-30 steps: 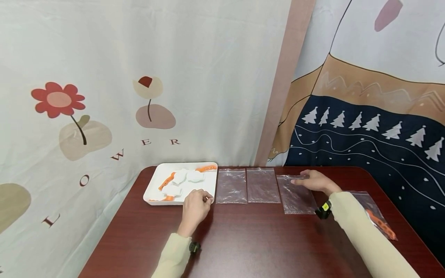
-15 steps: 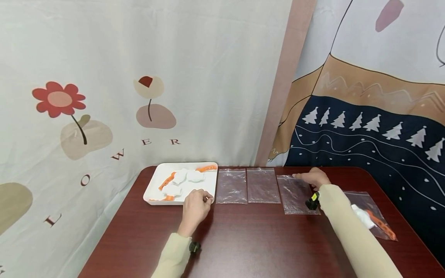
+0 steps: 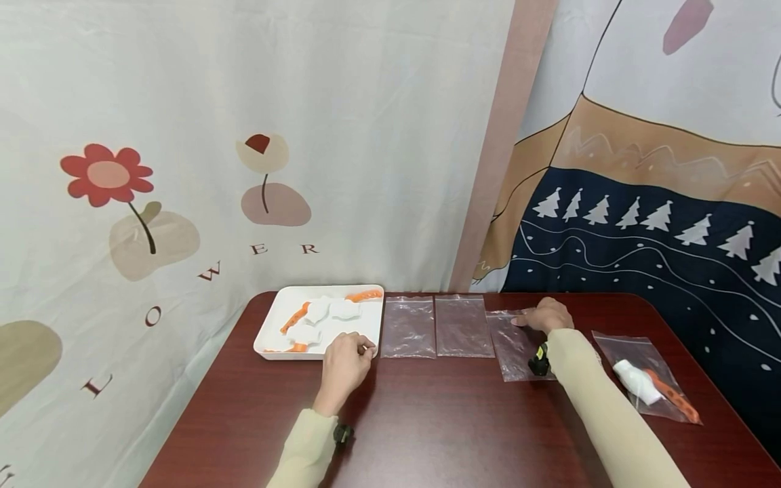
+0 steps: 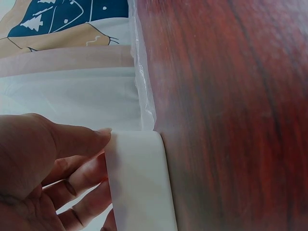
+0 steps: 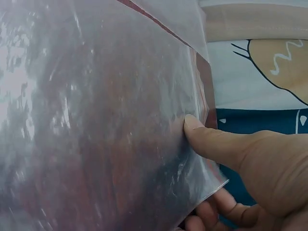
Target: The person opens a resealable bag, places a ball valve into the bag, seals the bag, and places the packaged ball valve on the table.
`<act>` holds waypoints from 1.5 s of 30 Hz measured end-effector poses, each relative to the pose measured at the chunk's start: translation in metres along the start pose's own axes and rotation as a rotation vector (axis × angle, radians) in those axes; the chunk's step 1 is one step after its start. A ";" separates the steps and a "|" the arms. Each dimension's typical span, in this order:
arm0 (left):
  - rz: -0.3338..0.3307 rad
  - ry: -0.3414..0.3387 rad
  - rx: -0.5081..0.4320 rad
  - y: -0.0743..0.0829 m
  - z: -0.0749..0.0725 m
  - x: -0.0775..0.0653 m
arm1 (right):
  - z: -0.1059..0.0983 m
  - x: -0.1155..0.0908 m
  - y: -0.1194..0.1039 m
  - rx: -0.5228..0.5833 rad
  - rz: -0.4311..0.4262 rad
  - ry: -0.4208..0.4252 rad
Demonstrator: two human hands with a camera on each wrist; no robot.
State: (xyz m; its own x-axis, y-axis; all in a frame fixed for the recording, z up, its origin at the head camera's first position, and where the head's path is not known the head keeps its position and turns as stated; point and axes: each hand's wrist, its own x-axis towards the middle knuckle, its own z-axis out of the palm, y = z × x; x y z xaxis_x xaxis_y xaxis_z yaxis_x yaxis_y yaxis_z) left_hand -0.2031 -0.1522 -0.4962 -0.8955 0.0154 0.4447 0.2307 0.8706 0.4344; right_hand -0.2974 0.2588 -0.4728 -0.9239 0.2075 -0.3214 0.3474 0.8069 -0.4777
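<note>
Curtain lettering [image 3: 209,271]: we read L, O, W, E, R | white tray [image 3: 329,287]: left hand [image 3: 344,369] touches its corner; pinching or not, we cannot tell | third clear bag [image 3: 512,349], beside second bag [image 3: 465,327]: right hand [image 3: 548,316] pinches its mouth; we'd best grip lightly, lest the film crease

The right hand [image 3: 551,314] and right sleeve [image 3: 610,407] are covering the right part of the third bag from the left [image 3: 511,346], the tray's [image 3: 289,355] near wall is partly hiding an orange piece [image 3: 299,348], and the head view's near edge is cutting off the left sleeve [image 3: 305,444] and the counter [image 3: 439,427].
</note>
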 end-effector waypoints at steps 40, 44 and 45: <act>-0.007 0.013 -0.013 0.002 0.002 -0.001 | -0.024 -0.018 0.022 0.027 -0.306 0.221; -0.007 0.015 -0.016 0.002 0.001 -0.001 | -0.028 -0.023 0.021 0.050 -0.333 0.233; -0.009 0.015 -0.019 0.002 0.001 -0.001 | -0.029 -0.025 0.021 0.059 -0.342 0.237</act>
State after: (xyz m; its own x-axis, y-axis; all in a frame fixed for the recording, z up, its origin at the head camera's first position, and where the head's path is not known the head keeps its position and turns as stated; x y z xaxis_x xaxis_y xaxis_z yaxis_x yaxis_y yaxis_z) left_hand -0.2019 -0.1497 -0.4968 -0.8918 0.0002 0.4523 0.2301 0.8611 0.4533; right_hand -0.2719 0.2866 -0.4514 -0.9966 0.0598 0.0573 0.0163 0.8198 -0.5725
